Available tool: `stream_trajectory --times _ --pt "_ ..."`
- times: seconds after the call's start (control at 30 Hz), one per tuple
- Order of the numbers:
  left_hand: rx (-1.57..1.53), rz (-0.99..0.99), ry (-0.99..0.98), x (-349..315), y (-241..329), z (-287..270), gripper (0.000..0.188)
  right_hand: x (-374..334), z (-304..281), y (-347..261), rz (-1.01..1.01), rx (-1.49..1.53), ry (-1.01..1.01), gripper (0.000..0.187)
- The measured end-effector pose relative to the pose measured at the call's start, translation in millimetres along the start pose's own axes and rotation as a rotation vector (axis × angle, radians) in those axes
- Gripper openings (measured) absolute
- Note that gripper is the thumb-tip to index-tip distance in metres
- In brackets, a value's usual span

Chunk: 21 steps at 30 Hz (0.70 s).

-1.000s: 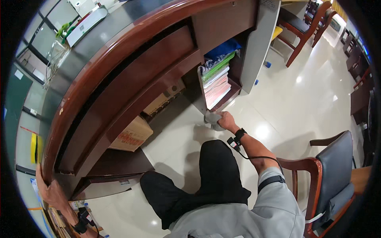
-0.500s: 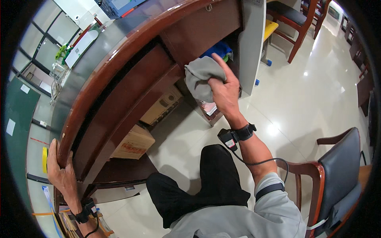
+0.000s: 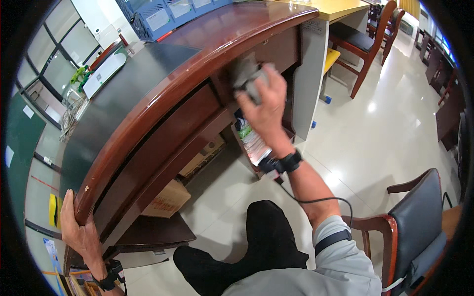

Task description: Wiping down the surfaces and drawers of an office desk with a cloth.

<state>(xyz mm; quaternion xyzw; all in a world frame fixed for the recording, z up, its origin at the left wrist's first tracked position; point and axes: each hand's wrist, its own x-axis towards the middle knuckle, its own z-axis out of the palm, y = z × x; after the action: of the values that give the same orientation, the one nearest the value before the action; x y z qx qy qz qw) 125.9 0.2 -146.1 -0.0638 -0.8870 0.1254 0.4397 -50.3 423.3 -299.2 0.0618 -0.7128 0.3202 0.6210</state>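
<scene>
Risen since half a second ago: the right hand (image 3: 266, 101) and the grey cloth (image 3: 245, 74)

In the previous frame the cloth hung across the papers (image 3: 256, 147) in the open shelf; now hand and cloth are higher, at the brown panel (image 3: 282, 52) under the rim of the counter (image 3: 123, 91), and more of the papers shows again. The cloth is at twelve o'clock in the view, bunched under the curled fingers and blurred — whether it touches the panel I cannot tell. The right hand shows its back, at one o'clock, its forearm slanting up from four o'clock with the elbow bent and a black strap (image 3: 289, 162) around the wrist.

The left hand (image 3: 79, 234) stays at eight o'clock, clamped on the counter's end: fingers along the outer side, thumb on the inner side, forearm rising from the lower edge. The hands are well apart. A cardboard box (image 3: 170, 200) sits beneath the counter — also toward eight — and a blue crate (image 3: 173, 14) stands on top at eleven.
</scene>
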Motion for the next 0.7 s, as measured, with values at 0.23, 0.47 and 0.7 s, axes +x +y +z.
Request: stream_trajectory --times 0.23,0.47,0.7 --pt "-0.01 0.0 -0.002 -3 -5 1 0.05 8 -12 14 -0.112 -0.044 -0.07 0.048" --pt "-0.024 0.031 0.001 -3 -8 6 0.048 49 -13 114 0.128 -0.15 0.071 0.03" --pt "0.055 0.033 0.034 -5 -13 8 0.047 21 -32 148 0.106 -0.072 -0.074 0.025"
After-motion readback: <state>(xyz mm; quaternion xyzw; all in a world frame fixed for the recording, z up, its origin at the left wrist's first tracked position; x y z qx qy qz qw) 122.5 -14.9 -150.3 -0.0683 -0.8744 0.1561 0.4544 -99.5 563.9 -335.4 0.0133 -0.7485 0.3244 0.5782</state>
